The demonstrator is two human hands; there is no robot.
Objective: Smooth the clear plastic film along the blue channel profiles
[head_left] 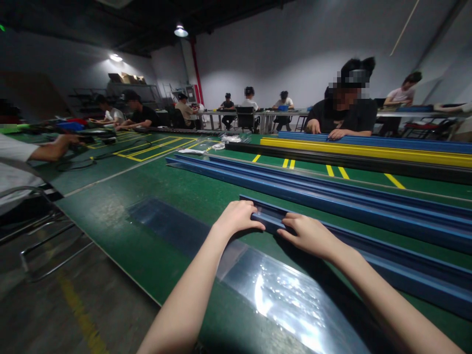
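Observation:
A long blue plastic channel (387, 253) lies on the green table (121, 206), running away to the right. My left hand (236, 217) is curled over the channel's near left end, thumb along its front edge. My right hand (308, 235) lies just to the right, fingers pressed on the channel's top edge. A clear, shiny plastic sheet (291, 295) lies flat on the table between my forearms and the channel.
More blue channels (313, 184) lie behind, then a black strip (350, 160), a yellow one (368, 150) and another blue one under a seated person's hands (324, 130). Another person's arm (47, 150) reaches in from the left. Metal chair frames (44, 236) stand by the table's left edge.

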